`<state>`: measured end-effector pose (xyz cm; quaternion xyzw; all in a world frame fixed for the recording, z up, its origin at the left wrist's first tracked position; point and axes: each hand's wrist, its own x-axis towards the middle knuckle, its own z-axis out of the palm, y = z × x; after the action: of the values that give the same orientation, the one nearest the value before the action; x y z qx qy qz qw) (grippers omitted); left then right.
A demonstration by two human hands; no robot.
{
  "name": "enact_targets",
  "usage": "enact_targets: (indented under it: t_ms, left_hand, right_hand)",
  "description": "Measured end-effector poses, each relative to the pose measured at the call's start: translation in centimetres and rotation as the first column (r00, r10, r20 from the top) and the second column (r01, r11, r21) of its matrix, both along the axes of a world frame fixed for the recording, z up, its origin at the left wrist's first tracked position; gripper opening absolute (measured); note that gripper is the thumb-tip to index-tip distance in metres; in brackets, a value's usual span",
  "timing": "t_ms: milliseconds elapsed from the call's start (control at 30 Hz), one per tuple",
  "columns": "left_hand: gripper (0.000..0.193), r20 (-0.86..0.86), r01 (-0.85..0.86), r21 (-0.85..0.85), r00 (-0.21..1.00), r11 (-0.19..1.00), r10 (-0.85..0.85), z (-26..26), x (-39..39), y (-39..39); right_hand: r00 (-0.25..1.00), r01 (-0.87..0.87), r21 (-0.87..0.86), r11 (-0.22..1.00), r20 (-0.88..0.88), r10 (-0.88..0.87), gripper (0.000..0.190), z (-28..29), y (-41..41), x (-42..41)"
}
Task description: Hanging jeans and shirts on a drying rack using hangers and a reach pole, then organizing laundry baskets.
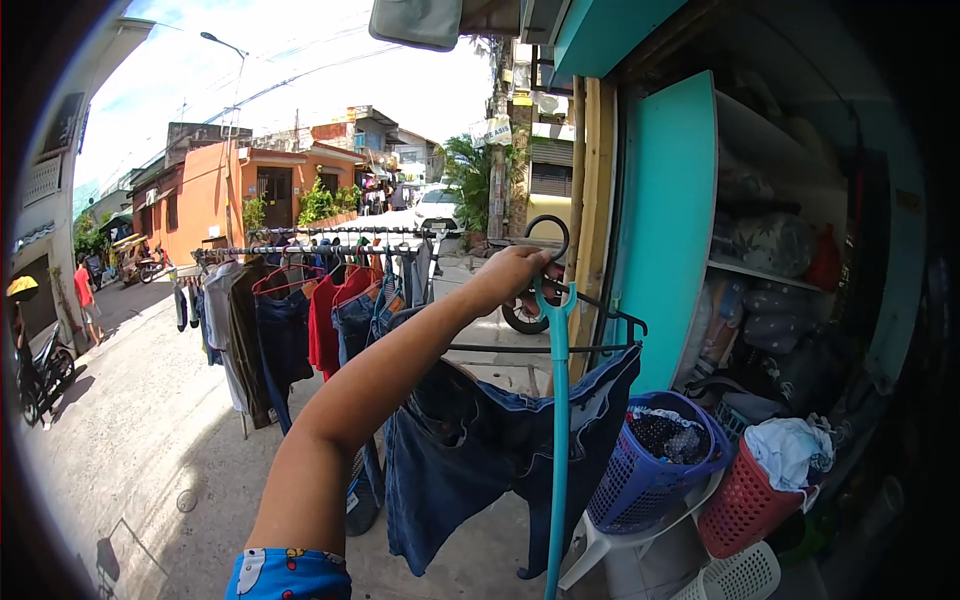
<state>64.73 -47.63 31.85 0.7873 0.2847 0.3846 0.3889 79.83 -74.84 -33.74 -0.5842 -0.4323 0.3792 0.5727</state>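
My left hand reaches across the view and grips the upper part of a black plastic hanger just below its hook. Denim shorts hang from this hanger. A turquoise pole with a forked top stands upright in front of the shorts, its fork close against my left hand and the hanger. The pole's lower end runs out of the picture. My right hand is not in view. Beyond my left arm, a clothes rack carries jeans, a red garment and other clothes on hangers.
At the right, a purple laundry basket of clothes rests on a white plastic stool. Beside it are a red basket and a white basket. A turquoise door panel stands by filled shelves. A person in red is far left.
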Motion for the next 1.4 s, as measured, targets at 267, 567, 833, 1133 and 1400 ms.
enact_targets:
  t_ms: [267,567,833,1133,1400]
  left_hand:
    - [0.033,-0.098,-0.237,0.731,0.892,0.640,0.442,3.3,0.7,2.8]
    - [0.033,0.285,-0.260,0.827,0.958,0.499,0.028,-9.6,-2.5,-0.6]
    - [0.031,0.121,0.096,0.033,0.988,0.995,-0.099,-32.5,-1.8,4.2]
    - [0.041,0.037,0.052,-0.102,0.998,0.993,-0.049,-35.3,1.8,18.0]
    - [0.051,0.058,0.078,-0.070,0.996,0.995,-0.074,-37.1,9.2,29.1]
  right_hand:
    - [1.000,0.014,0.153,0.988,-0.011,-0.012,0.029,7.4,8.9,2.1]
    - [0.995,0.091,0.182,0.979,-0.060,-0.081,0.014,22.4,19.8,0.1]
    - [0.941,0.222,0.363,0.905,-0.325,-0.100,0.013,37.4,33.8,-1.7]
    - [0.941,0.294,0.509,0.809,-0.300,-0.153,0.019,46.2,47.8,-0.1]
    - [0.938,0.289,0.521,0.803,-0.321,-0.129,0.015,44.4,58.6,4.2]
